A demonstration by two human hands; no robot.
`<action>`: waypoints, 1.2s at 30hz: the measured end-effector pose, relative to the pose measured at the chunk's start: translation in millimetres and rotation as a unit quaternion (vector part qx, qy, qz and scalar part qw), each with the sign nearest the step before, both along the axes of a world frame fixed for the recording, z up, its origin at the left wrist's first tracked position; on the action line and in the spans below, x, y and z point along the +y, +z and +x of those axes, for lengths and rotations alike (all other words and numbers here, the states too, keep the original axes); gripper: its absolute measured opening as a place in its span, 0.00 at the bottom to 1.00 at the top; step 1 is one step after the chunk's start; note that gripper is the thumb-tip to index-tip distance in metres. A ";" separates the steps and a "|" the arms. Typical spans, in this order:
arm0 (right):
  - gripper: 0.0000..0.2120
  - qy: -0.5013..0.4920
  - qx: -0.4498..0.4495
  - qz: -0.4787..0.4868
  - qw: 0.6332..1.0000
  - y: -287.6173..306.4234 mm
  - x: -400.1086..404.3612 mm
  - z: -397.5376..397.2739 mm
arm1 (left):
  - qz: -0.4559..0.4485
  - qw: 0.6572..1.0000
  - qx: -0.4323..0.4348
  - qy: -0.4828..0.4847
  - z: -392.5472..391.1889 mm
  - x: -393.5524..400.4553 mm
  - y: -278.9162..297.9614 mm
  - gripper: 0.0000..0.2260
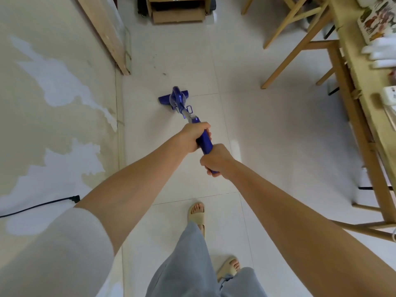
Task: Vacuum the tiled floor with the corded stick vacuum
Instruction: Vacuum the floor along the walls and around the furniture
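i see the blue stick vacuum (pixel 181 103) mid-floor, its head on the white tiles (pixel 257 129). my left hand (pixel 192 136) and right hand (pixel 216 160) each wrap its handle. no readable writing. black cord (pixel 38 205) near left, cardboard box (pixel 177 9) far.
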State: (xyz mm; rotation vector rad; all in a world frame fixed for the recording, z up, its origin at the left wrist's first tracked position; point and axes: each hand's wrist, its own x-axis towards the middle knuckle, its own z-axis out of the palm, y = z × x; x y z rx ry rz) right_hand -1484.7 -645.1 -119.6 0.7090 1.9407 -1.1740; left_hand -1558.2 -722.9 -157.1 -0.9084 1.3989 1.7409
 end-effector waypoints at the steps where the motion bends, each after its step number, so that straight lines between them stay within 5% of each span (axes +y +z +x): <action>1: 0.13 0.002 -0.011 0.000 1.000 4.3 3.5 8.2 | 0.011 1.000 -0.010 -0.012 7.2 1.3 2.1 0.05; 7: 0.12 0.026 -0.069 0.005 0.997 11.0 24.0 42.1 | 0.041 0.998 -0.041 -0.014 45.9 18.2 -3.2 0.04; 19: 0.14 0.074 -0.004 0.054 0.996 -11.2 42.5 34.2 | 0.025 0.999 -0.018 -0.026 33.2 36.4 -15.1 0.04; 36: 0.05 0.104 -0.004 0.153 0.983 79.1 140.5 238.8 | 0.128 0.989 -0.021 -0.075 238.6 134.7 42.2 0.06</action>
